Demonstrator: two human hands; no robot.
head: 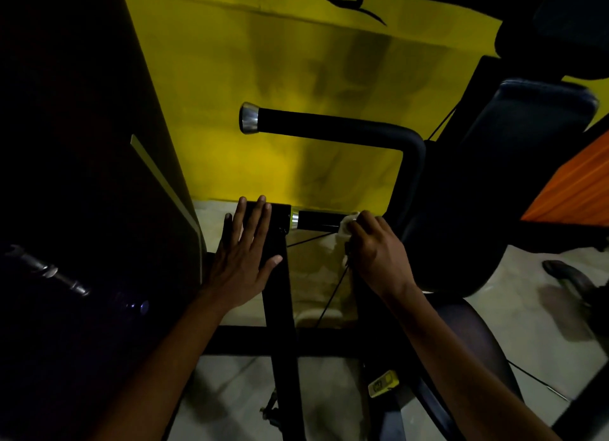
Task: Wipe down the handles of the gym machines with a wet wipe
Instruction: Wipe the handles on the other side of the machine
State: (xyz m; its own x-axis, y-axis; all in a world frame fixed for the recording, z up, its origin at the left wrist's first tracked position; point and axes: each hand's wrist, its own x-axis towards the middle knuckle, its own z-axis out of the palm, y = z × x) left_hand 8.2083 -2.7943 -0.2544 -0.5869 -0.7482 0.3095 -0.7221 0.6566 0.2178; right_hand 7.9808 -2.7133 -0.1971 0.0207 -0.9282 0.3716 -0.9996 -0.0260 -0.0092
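Forearms come up from the bottom of the view, both bare, reaching in toward the black upright post (283,309) of the machine, which is my landmark here. Down near the foot of that post, a bit to its right, there's a small yellow tag or label (384,383) on the frame, too dim to read. A black crossbar (237,340) runs sideways through the post just above that.

My left hand (245,259) lies flat with fingers straight and spread, palm pressed on the left side of the post near its top, thumb reaching across the front of it. Nothing held in it.

My right hand (374,249) is to the right of the post, fingers curled tight round the white wet wipe (347,226), bunched against the far end of the lower handle (318,221). That handle is a short black grip sticking out rightward from the top of the post, with a silver collar (294,220) where it joins.

Further back, above the post, the upper handle (329,127) runs across with a chrome end cap (249,117) pointing left, bending down on the right toward the dark seat pad (494,183). Behind it all is the yellow wall (296,61)
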